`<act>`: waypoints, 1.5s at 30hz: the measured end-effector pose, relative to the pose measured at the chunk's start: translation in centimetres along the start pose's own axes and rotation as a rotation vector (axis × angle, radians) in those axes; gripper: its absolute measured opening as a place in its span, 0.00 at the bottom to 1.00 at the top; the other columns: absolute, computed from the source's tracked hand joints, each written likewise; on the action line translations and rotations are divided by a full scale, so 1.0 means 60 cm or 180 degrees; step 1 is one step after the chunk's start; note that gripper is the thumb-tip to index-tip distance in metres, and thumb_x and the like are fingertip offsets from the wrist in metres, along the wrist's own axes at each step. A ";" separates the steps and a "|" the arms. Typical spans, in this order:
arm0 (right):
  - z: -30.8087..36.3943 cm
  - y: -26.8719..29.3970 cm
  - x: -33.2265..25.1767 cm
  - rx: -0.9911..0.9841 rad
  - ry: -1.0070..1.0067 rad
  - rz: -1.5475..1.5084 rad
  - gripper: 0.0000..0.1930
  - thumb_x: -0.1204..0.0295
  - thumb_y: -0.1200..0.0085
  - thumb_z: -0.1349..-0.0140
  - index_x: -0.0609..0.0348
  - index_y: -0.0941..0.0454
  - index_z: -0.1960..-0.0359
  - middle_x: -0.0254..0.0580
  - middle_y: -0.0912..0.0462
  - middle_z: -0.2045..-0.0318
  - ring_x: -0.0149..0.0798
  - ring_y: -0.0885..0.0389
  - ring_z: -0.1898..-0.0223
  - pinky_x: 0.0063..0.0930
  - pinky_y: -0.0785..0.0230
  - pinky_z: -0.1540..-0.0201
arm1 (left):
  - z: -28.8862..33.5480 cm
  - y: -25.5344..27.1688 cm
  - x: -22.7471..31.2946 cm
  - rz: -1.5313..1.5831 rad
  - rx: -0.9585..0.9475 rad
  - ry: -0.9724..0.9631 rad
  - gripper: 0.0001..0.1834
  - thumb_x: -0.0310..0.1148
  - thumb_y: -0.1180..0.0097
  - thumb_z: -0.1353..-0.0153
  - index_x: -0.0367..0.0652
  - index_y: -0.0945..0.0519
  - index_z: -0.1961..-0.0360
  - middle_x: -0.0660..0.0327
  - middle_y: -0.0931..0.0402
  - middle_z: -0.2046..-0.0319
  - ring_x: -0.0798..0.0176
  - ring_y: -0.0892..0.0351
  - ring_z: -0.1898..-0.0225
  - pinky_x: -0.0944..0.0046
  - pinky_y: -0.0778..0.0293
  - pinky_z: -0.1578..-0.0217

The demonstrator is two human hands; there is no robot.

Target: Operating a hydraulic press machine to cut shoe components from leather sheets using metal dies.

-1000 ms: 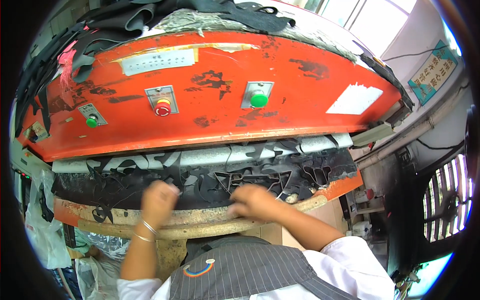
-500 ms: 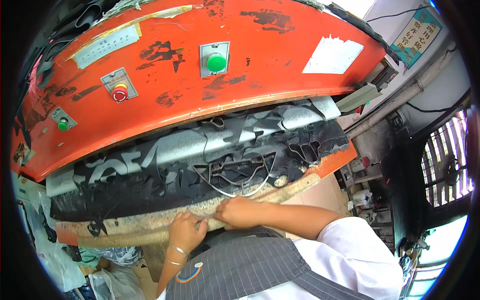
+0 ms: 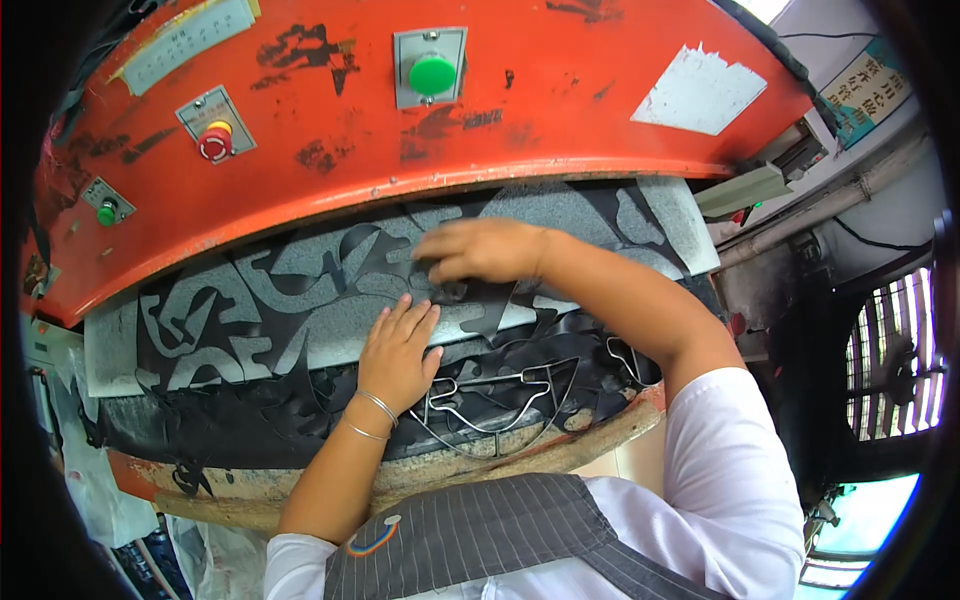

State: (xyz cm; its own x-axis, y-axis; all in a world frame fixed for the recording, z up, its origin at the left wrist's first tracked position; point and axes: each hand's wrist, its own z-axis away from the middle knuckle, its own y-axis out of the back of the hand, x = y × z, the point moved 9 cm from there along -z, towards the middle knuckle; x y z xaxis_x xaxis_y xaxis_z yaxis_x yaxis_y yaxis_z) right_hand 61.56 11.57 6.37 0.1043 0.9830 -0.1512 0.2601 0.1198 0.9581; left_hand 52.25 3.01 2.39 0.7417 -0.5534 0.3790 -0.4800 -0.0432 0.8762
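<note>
L hand (image 3: 397,355) palm-down, fingers a bit spread, lying flat on the front part of the cut black sheet (image 3: 595,207) & the grey-white board (image 3: 682,222) under it. R hand (image 3: 480,250) reaches across farther back, fingers bent over the sheet near its mid; slightly blurred, can't tell if it's pinching anything. Sheet lies on the board just in front of the red press (image 3: 300,205), w/ curved, hooked openings showing grey thru.

Containers: clear plastic bag (image 3: 115,500) hangs low at far L, another clear bag (image 3: 215,560) lower down beside it; contents of both can't be made out.

Bigger metal cutting die (image 3: 487,380), an open frame w/ a curved inner outline, sits in front of the board, just R of L hand; blk scraps (image 3: 290,410) show thru its back part. Smaller die (image 3: 625,358) is to its R, near R forearm, dark stuff inside its outline. Scraps run in a pile along the bench (image 3: 245,482), behind its worn tan front edge.

On press front, L to R: small grn button (image 3: 107,212), red stop knob (image 3: 214,142) w/ yellow collar, big grn button (image 3: 432,73), torn wht paper (image 3: 700,88). Two thin bangles (image 3: 375,412) on L wrist; pinstriped apron (image 3: 480,530) below.
</note>
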 end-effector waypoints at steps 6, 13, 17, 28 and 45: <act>0.096 0.051 0.030 0.0051 -0.2856 0.0081 0.23 0.53 0.35 0.49 0.59 0.23 0.60 0.48 0.23 0.63 0.54 0.21 0.62 0.43 0.27 0.61 | -0.022 0.011 -0.005 0.0657 0.0139 0.0420 0.22 0.34 0.39 0.47 0.42 0.23 0.50 0.54 0.27 0.44 0.47 0.35 0.36 0.49 0.42 0.37; 0.135 0.001 -0.024 0.0887 -0.2554 -0.0342 0.26 0.60 0.32 0.51 0.58 0.21 0.52 0.46 0.22 0.63 0.48 0.24 0.59 0.37 0.28 0.58 | -0.038 -0.055 0.035 0.0735 -0.0022 0.0662 0.16 0.36 0.41 0.46 0.46 0.26 0.57 0.49 0.35 0.35 0.46 0.47 0.30 0.42 0.60 0.33; 0.168 -0.020 -0.015 0.1142 -0.2451 -0.0776 0.31 0.65 0.29 0.55 0.56 0.23 0.46 0.43 0.23 0.64 0.45 0.28 0.58 0.34 0.31 0.56 | -0.042 -0.054 0.042 0.0625 -0.0105 0.0615 0.14 0.36 0.41 0.46 0.47 0.25 0.59 0.50 0.36 0.35 0.48 0.46 0.30 0.42 0.59 0.33; 0.158 0.057 -0.078 0.1535 -0.2616 0.0093 0.41 0.58 0.28 0.56 0.56 0.30 0.39 0.46 0.20 0.54 0.50 0.27 0.51 0.41 0.35 0.45 | 0.021 0.066 -0.096 0.1763 0.0981 0.1025 0.24 0.38 0.36 0.46 0.43 0.24 0.49 0.48 0.35 0.36 0.46 0.38 0.34 0.52 0.42 0.35; 0.036 0.030 -0.303 0.1502 -0.2697 -0.0869 0.14 0.65 0.37 0.44 0.59 0.24 0.62 0.53 0.19 0.67 0.55 0.19 0.63 0.43 0.27 0.61 | 0.292 0.304 -0.142 0.0663 0.1319 0.1298 0.15 0.37 0.45 0.37 0.37 0.26 0.76 0.53 0.29 0.78 0.54 0.29 0.74 0.56 0.32 0.70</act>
State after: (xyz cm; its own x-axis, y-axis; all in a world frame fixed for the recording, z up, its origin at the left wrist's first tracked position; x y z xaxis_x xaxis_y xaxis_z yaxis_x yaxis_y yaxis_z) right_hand 62.23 -6.36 10.33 0.5847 0.4851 -0.6502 0.7115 0.0783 0.6983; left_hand 28.96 -7.63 9.90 0.6929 -0.2259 0.6847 -0.7155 -0.3332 0.6141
